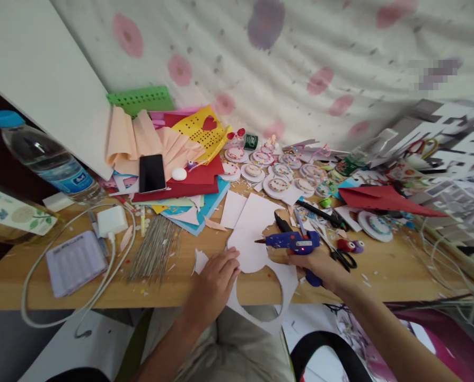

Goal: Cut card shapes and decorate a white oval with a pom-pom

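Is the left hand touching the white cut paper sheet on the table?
Touching. In the head view the left hand lies flat on the white paper sheet, fingers pressed onto its left edge, while the right hand holds the blue glue gun above it.

The glue gun (pixel 295 242) handle is hidden in the right hand (pixel 314 263); a wall patch (pixel 433 71) is blurred.

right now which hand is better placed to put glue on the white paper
Right. The right hand holds the glue gun, nozzle over the white paper; the left hand lies flat on it.
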A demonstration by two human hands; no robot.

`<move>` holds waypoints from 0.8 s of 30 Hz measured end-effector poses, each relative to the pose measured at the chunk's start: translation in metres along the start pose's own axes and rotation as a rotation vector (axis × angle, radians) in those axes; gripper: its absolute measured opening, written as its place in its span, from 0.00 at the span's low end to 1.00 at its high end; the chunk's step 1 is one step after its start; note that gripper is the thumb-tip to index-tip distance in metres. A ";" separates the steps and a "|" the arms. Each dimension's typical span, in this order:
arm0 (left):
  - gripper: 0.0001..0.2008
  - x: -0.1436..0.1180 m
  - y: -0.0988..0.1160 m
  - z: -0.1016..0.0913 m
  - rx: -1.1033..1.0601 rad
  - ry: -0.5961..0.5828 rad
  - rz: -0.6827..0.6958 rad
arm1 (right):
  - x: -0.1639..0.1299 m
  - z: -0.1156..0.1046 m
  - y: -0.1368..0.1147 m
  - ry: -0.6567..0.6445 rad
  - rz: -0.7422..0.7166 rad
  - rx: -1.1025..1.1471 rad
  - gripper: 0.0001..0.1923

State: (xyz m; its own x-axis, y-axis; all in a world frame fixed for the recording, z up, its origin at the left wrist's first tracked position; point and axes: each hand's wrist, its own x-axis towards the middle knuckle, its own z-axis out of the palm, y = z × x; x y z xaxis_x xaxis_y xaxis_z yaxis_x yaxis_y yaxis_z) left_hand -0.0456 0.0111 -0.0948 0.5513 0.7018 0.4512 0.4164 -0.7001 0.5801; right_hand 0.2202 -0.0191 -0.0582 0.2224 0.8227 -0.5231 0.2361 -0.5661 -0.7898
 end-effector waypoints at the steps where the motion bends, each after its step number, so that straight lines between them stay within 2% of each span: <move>1: 0.09 0.000 0.000 0.000 -0.005 0.002 0.000 | -0.003 0.000 -0.004 -0.012 0.032 0.039 0.09; 7: 0.09 0.000 -0.001 0.001 -0.011 -0.007 -0.009 | -0.016 0.001 -0.027 -0.162 0.043 0.201 0.10; 14: 0.09 0.000 -0.001 0.000 -0.034 -0.015 -0.021 | -0.015 -0.004 -0.028 -0.249 0.026 0.218 0.14; 16: 0.09 0.000 -0.001 0.000 -0.038 -0.016 -0.021 | -0.015 -0.004 -0.027 -0.237 0.038 0.217 0.14; 21: 0.09 0.000 -0.002 0.001 -0.042 -0.020 -0.025 | -0.013 -0.007 -0.021 -0.045 0.068 0.136 0.15; 24: 0.09 0.000 -0.002 0.001 -0.050 -0.025 -0.035 | -0.014 -0.013 -0.016 -0.103 -0.003 0.075 0.15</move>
State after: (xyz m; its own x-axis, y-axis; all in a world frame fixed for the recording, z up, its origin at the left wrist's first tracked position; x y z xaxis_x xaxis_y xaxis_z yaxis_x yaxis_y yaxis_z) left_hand -0.0459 0.0119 -0.0963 0.5551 0.7218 0.4133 0.3995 -0.6672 0.6287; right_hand 0.2259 -0.0223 -0.0335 0.1223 0.8278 -0.5476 0.1640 -0.5610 -0.8114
